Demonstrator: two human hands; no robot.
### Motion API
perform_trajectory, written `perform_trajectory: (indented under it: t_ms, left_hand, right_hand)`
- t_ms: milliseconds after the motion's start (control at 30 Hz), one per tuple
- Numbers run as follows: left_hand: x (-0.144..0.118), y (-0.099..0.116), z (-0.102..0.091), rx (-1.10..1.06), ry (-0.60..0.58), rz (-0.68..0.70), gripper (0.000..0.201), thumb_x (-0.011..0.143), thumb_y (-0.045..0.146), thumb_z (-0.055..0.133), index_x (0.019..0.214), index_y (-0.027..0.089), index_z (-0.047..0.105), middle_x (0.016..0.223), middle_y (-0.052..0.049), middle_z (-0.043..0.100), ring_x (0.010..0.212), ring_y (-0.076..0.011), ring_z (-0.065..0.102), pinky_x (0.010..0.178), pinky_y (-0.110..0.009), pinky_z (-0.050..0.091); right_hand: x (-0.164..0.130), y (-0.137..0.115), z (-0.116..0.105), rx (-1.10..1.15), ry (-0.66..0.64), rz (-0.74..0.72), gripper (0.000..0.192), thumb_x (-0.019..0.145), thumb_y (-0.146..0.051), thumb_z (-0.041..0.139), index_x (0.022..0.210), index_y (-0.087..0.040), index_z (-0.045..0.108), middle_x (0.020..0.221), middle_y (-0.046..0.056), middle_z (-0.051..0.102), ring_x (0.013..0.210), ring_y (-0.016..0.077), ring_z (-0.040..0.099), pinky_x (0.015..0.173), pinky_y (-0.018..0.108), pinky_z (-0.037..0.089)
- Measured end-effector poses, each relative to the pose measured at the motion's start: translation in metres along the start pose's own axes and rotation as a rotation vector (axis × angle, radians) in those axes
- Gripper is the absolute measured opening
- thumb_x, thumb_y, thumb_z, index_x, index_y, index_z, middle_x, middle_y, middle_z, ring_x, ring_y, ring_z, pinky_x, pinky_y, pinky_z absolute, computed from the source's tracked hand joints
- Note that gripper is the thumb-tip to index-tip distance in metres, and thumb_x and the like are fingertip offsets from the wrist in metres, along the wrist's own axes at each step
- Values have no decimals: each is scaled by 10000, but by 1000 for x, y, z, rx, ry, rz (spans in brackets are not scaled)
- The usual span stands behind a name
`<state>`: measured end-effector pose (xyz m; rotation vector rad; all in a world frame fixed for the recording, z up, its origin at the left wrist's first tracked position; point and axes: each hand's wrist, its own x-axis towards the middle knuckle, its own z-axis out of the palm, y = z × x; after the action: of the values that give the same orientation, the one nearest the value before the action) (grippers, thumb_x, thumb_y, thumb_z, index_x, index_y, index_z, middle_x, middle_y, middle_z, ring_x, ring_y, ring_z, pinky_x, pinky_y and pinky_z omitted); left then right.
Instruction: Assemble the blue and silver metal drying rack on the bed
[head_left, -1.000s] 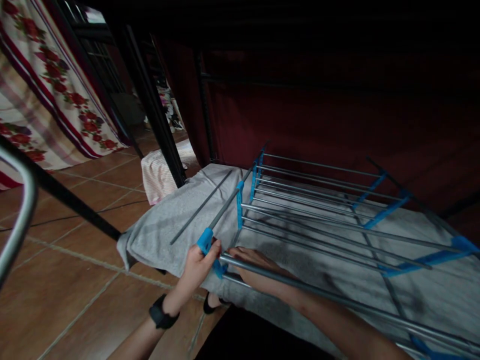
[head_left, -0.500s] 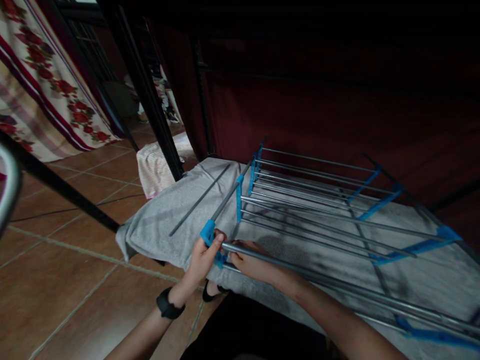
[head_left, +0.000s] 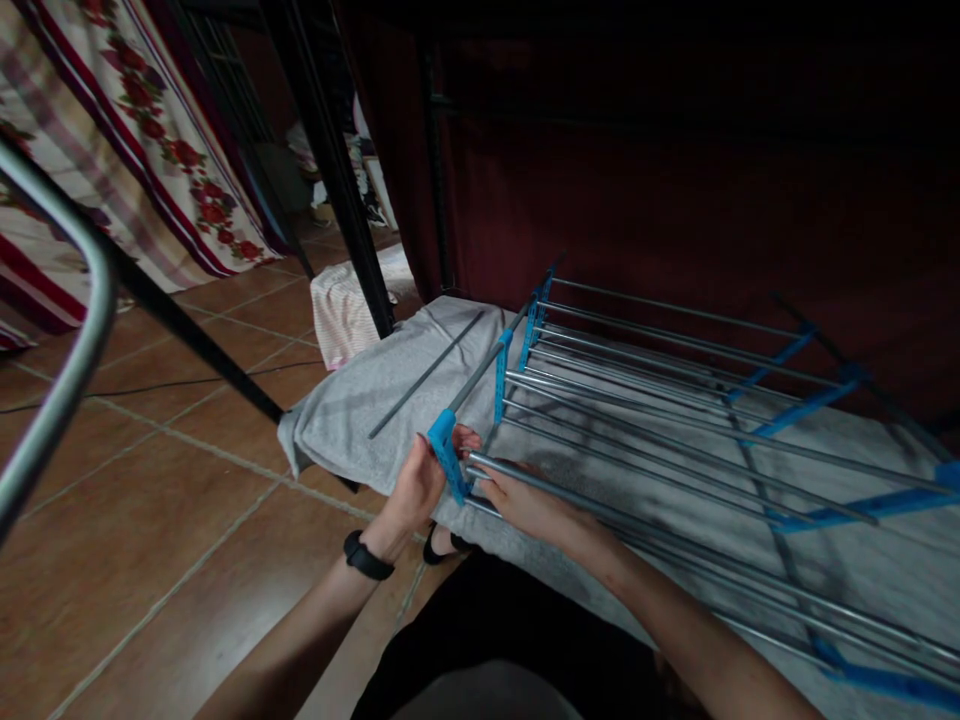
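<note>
Blue plastic is what the left hand (head_left: 420, 487) pinches at centre frame: the fingers are clamped on the blue connector (head_left: 448, 455) at the near corner of the drying rack (head_left: 675, 400), steadying that joint. Right hand (head_left: 529, 503) sits just beside it, fingers curled under the grey metal rod (head_left: 600, 510) where it meets the connector, bracing the bar against the piece. Rack lies flat on a grey towel (head_left: 352, 410) over the tiled floor (head_left: 150, 520), which cushions it.
</note>
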<state>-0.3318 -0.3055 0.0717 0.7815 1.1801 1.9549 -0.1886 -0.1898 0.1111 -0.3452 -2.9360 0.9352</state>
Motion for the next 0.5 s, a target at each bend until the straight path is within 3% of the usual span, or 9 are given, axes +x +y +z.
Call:
perform_trajectory:
  t_ms: [100,500]
  left_hand:
    - [1,-1,6,75,13,-6,751,947,790,355,956,142,732,1056,-165,750,1066,-311,685,940,-421,546]
    - [8,-23,3,311,117,18,724,945,776,322,883,163,703,979,-127,756,960,-269,696,954,-405,535]
  right_hand:
    - [-1,0,0,-8,-4,13,437,1032,-249,433,1443,-267,580,1272,67,735,1182,239,689,1015,350,538]
    - [0,7,10,61,-45,-38,434,1035,-275,389,1436,-256,554,1378,66,684,1256,238,656,1101,400,508]
